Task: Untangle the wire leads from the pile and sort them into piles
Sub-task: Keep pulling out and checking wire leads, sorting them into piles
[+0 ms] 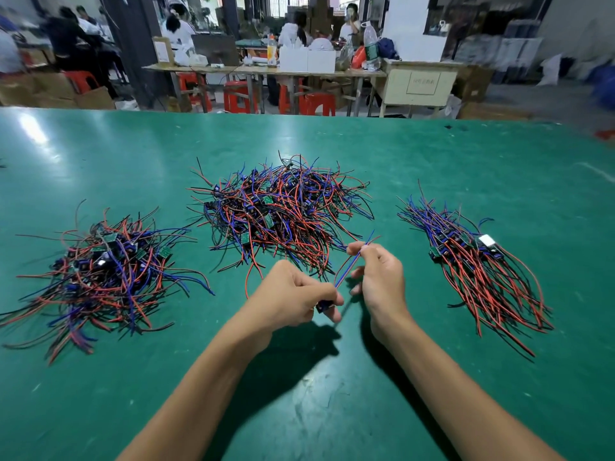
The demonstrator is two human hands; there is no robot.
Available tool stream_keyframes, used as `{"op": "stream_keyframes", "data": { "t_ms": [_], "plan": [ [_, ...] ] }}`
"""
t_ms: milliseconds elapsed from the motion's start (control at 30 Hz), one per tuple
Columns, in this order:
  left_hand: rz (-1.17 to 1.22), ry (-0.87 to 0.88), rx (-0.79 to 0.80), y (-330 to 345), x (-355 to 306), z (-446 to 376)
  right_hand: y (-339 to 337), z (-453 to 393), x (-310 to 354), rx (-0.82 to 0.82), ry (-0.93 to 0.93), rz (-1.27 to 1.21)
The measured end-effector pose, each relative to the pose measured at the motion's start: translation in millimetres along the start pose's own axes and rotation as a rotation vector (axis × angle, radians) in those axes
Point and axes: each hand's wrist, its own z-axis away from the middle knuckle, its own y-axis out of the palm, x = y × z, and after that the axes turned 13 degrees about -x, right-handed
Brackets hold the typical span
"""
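Note:
Three heaps of red, blue and black wire leads with small circuit boards lie on the green table [332,394]. A big tangled pile [283,207] sits in the middle, a looser tangled heap [103,271] is at the left, and a combed, aligned pile [479,264] is at the right. In front of the middle pile I hold one lead [347,269] above the table. My left hand [293,297] grips its small board end. My right hand [376,271] pinches its red and blue wires near their tips.
The green mat stretches wide around the piles, with bare surface in front of my arms. Beyond the table's far edge stand workbenches, red stools [238,96], cardboard boxes and several seated people.

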Motion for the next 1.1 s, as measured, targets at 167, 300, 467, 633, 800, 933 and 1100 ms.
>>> {"op": "stream_keyframes", "data": {
  "t_ms": [167, 300, 467, 633, 800, 933, 1100],
  "plan": [
    [0.008, -0.062, 0.111, -5.9, -2.5, 1.0, -3.5, -4.3, -7.1, -0.159, -0.359, 0.204],
    [0.025, -0.056, 0.198, -8.8, -4.3, 1.6, -11.7, -7.4, -1.7, -0.338, -0.723, 0.413],
    [0.087, -0.013, 0.132, -14.2, -3.1, -1.4, -9.9, -5.7, 17.2, 0.046, -0.012, -0.249],
    [0.155, 0.037, 0.09, -22.4, -2.0, -5.0, -21.2, -3.9, 25.5, 0.372, 0.12, -0.287],
    [0.151, 0.08, 0.092, -25.7, 0.9, -5.8, -15.7, 12.8, 28.5, 0.487, -0.096, -0.125],
    [0.204, 0.069, 0.1, -29.1, 0.7, -9.6, -18.3, 10.6, 33.5, 0.382, -0.036, -0.134],
    [0.097, 0.14, 0.037, -37.3, 5.1, -9.6, -24.1, 2.9, 35.5, 0.297, 0.081, -0.183]
  ]
}}
